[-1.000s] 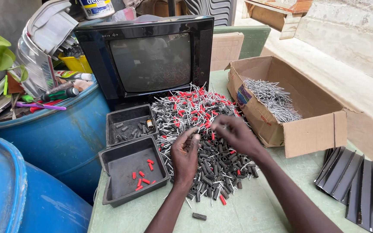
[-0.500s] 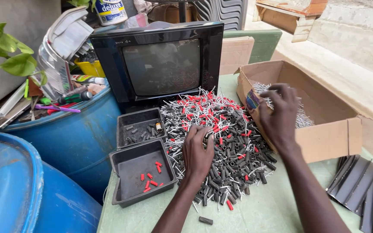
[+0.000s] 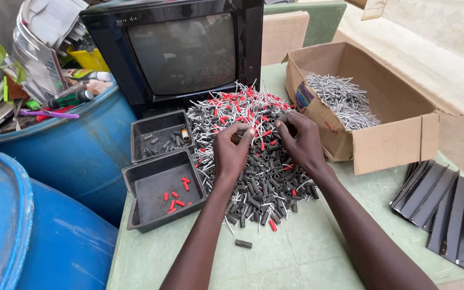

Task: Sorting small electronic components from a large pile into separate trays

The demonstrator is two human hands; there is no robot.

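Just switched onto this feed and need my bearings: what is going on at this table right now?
A person has both hands in a heap of small black and red sleeves and metal pins on a green table. The left hand and right hand meet fingertip to fingertip above it; what they pinch is too small to tell. Beside it sit one black tray with red pieces and another with dark pieces. A cardboard box holds bare metal pins.

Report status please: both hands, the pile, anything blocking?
Left hand and right hand both on pile of black and red sleeves, fingertips pinching small pieces. Two black trays beside left hand. Nothing blocking.
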